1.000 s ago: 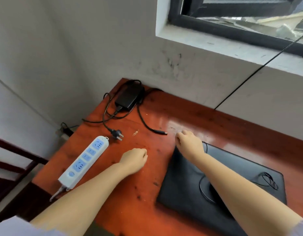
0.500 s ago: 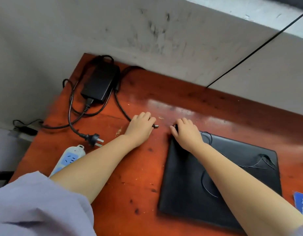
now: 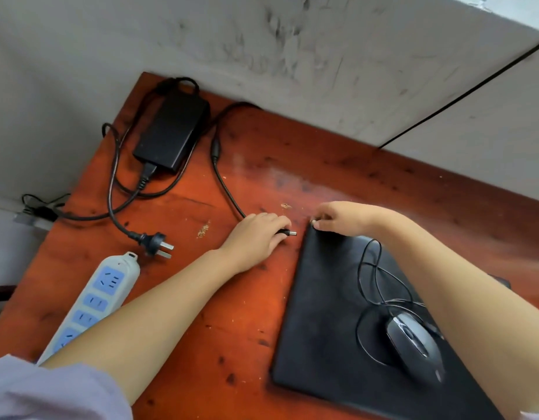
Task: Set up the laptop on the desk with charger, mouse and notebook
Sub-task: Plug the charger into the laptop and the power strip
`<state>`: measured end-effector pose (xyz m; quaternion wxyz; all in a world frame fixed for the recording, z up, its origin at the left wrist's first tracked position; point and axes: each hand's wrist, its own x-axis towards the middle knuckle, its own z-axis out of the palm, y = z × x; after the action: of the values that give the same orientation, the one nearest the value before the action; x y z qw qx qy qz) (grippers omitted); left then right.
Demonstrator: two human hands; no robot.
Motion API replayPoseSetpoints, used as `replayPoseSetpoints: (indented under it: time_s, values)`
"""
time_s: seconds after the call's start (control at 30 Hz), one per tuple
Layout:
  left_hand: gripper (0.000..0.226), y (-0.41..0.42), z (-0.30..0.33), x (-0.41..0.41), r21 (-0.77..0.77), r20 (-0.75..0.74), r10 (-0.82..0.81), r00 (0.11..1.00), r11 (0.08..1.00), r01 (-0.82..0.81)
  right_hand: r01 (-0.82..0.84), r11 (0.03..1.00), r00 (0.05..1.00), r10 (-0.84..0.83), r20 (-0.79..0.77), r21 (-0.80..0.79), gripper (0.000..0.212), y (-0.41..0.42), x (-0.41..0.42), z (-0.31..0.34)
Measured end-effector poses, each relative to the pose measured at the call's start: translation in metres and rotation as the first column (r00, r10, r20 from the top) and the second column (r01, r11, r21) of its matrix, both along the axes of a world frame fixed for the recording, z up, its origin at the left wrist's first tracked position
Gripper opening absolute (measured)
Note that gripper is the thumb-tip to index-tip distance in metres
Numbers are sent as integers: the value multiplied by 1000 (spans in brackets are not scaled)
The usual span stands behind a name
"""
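A closed black laptop lies on the red-brown desk, right of centre. A black wired mouse rests on its lid with its thin cable looped beside it. The black charger brick sits at the far left corner, its cords trailing over the desk. My left hand is closed around the charger's barrel plug, whose tip points at the laptop's far left corner. My right hand presses its fingertips on that same corner of the laptop.
The charger's mains plug lies loose on the desk beside a white and blue power strip along the left edge. A grey scuffed wall runs behind the desk. Another cable hangs past the left edge.
My left hand moved from mid-desk to the charger's barrel plug and closed on it. My right hand stayed at the laptop's far corner. The camera tilted down, showing the mouse.
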<state>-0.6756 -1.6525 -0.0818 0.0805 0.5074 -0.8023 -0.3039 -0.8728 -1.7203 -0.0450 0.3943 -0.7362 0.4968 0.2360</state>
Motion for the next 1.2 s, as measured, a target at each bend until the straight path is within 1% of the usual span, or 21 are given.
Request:
replayPoseSetpoints:
  time_s: [0.07, 0.1, 0.17, 0.2, 0.27, 0.3, 0.33, 0.4, 0.47, 0.53, 0.6, 0.67, 0.87, 1.07, 1.2]
  values:
    - [19, 0, 5, -2, 3, -31, 10, 999, 1000, -10, 80, 997, 997, -80, -10, 20, 20, 3, -2, 0]
    - [19, -1, 9, -3, -3, -44, 12, 999, 1000, -12, 119, 993, 993, -119, -11, -2, 21, 7, -1, -2]
    - [20, -1, 17, -5, -36, -67, 17, 998, 999, -19, 222, 966, 975, -222, 18, -130, 34, 17, 4, -6]
    - [20, -2, 22, -6, -57, -80, 20, 997, 998, -24, 293, 931, 956, -289, 52, -220, 41, 23, 7, -6]
    - [20, -4, 33, -8, -80, -125, 32, 992, 996, -42, 403, 820, 913, -390, 117, -408, 49, 32, 10, -1]
    - [19, -6, 39, -9, -76, -157, 41, 987, 996, -53, 439, 764, 895, -420, 153, -472, 51, 34, 9, 3]
    - [19, -8, 46, -9, -64, -196, 47, 979, 996, -61, 481, 720, 874, -443, 203, -500, 52, 35, 6, 8]
    - [18, -12, 59, -12, -50, -283, 42, 958, 997, -59, 564, 670, 825, -471, 312, -482, 53, 34, -2, 17]
    - [19, -13, 71, -17, -58, -343, 3, 939, 998, -24, 622, 654, 780, -476, 406, -430, 54, 34, -9, 26]
    - [21, -12, 81, -24, -59, -374, -61, 926, 997, 42, 667, 638, 733, -466, 496, -385, 52, 34, -14, 36]
    - [24, -11, 88, -31, -37, -383, -108, 917, 994, 101, 690, 620, 704, -457, 543, -373, 50, 35, -18, 44]
    - [24, -12, 93, -34, -23, -390, -121, 913, 992, 122, 708, 602, 682, -449, 577, -369, 49, 35, -22, 50]
    - [10, -15, 101, -33, 30, -354, -84, 932, 994, 101, 735, 581, 643, -430, 634, -351, 47, 37, -30, 61]
    - [11, -17, 113, -36, -47, -259, -125, 958, 992, 117, 732, 589, 643, -432, 633, -341, 48, 39, -29, 65]
    - [12, -19, 120, -37, -111, -150, -178, 973, 980, 163, 723, 589, 659, -431, 617, -361, 47, 41, -25, 66]
